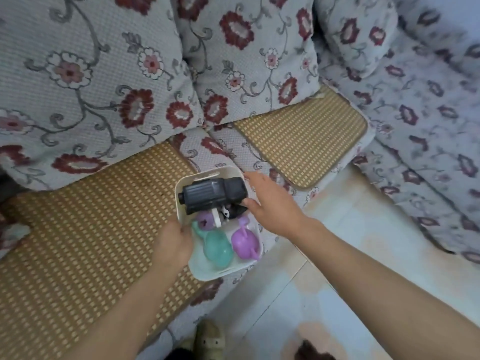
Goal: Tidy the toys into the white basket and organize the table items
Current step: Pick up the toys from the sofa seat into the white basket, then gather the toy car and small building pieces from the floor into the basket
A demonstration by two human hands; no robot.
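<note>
Now basket (207, 175) gripped left (173, 245), right (272, 203) beside

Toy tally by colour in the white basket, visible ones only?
Toys visible in the white basket:
Black: 2, the big black toy and a small black figure partly hidden beneath it
Purple: 2, the purple whale and a purple piece
Teal: 1, the teal whale
Total: 5 visible; more may lie hidden under the big black toy.
</note>
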